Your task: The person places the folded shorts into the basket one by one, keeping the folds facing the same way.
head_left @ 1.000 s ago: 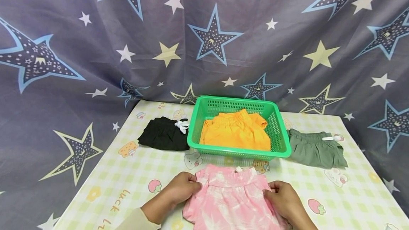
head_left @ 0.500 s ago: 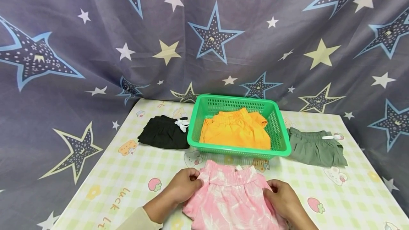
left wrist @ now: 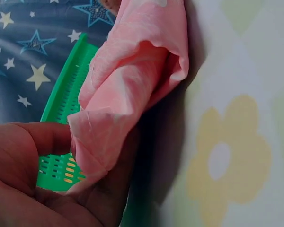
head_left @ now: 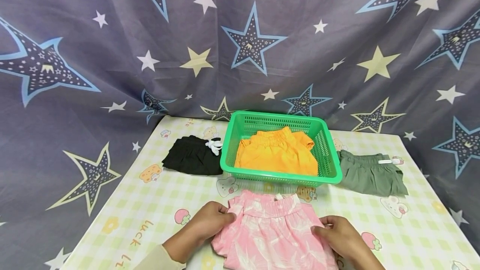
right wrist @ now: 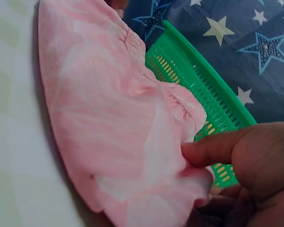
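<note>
Pink shorts (head_left: 273, 232) with pale leaf marks and an elastic waistband lie folded at the table's near side, their lower edge cut off by the head view. My left hand (head_left: 210, 222) pinches their left edge; in the left wrist view the thumb and fingers close round a fold of the pink cloth (left wrist: 109, 109). On the other side my right hand (head_left: 341, 236) pinches the right edge, and the right wrist view has its thumb on top of the cloth (right wrist: 132, 142), with fingers beneath. Just beyond the shorts stands a green basket (head_left: 281, 177) holding folded orange shorts (head_left: 277, 155).
Black shorts (head_left: 193, 157) with a white drawstring lie left of the basket, close against it. Green-grey shorts (head_left: 371, 174) lie to its right. A checked tablecloth (head_left: 150, 203) covers the table, and a star-patterned curtain (head_left: 292, 53) hangs behind.
Both hands keep hold of the pink shorts. The right hand has shifted slightly to the right, and the waistband lies a little flatter. Basket and other shorts stay put.
</note>
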The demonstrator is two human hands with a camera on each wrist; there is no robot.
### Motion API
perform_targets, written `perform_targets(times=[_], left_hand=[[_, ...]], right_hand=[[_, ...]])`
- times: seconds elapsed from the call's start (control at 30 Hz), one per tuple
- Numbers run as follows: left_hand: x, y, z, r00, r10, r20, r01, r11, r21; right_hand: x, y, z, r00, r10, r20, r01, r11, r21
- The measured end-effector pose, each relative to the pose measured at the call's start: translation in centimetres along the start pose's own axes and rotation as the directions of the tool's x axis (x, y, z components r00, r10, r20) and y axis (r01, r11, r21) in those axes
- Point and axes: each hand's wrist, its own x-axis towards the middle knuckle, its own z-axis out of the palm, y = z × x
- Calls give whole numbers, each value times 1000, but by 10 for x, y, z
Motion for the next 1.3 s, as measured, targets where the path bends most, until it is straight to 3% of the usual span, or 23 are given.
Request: perform_targets(times=[0.2, 0.27, 0.37, 0.47, 0.63, 0.93, 1.1, 1.3], left_hand=[[-1, -4, -2, 1000, -3, 21, 3, 1000, -9], [-2, -4, -2, 1000, -5, 13, 5, 1000, -1], [-2, -4, -2, 1000, -20, 22, 21, 1000, -23], [-2, -5, -4, 996, -42, 73, 49, 994, -95], [-3, -5, -5, 990, -62, 125, 81, 986, -149], [-1, -13, -7, 997, -61, 46, 67, 986, -154], [-2, -13, -9, 995, -89, 49, 96, 981, -170], [-2, -15, -9, 994, -105, 6, 105, 982, -160]], right_hand=[[-2, 10, -4, 977, -44, 206, -8, 970, 245], [-2, 12, -4, 970, -58, 235, -15, 955, 296], [-3, 11, -4, 976, -53, 213, -15, 951, 307], [-3, 10, -5, 980, -42, 194, -18, 956, 294], [0, 15, -7, 971, -42, 235, -38, 945, 326], [2, 23, -6, 962, -52, 268, -62, 915, 399], [2, 24, -9, 960, -67, 271, -51, 912, 407], [3, 25, -7, 976, -26, 218, -64, 915, 398]])
